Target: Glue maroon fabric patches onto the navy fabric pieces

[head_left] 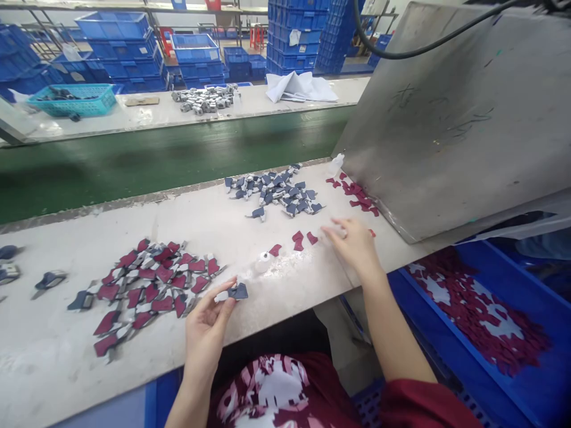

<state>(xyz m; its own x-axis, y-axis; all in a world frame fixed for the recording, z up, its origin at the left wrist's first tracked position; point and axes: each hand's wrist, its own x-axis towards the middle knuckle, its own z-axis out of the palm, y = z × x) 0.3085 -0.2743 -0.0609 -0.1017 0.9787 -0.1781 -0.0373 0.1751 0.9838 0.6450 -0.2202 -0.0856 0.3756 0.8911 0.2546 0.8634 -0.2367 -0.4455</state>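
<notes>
My left hand [207, 324] pinches a small navy-and-white plastic part [238, 291] between thumb and fingers, above the table's front edge. My right hand [352, 244] is over the table with its fingers apart, and no held thing shows in it. Just left of its fingertips lie a few loose maroon pieces [298, 240]. Beside them stands a small whitish, see-through container [263, 263]. Behind is a heap of navy-topped parts [279, 191]. Left of my left hand spreads a heap of similar parts with maroon tops [151, 279].
A metal panel [464, 125] rises at the right, with more maroon pieces [357, 196] at its foot. Below right, a blue bin [548, 309] holds many maroon pieces. Across a green strip [178, 157], a back shelf carries grey parts [207, 100] and a turquoise basket [100, 98].
</notes>
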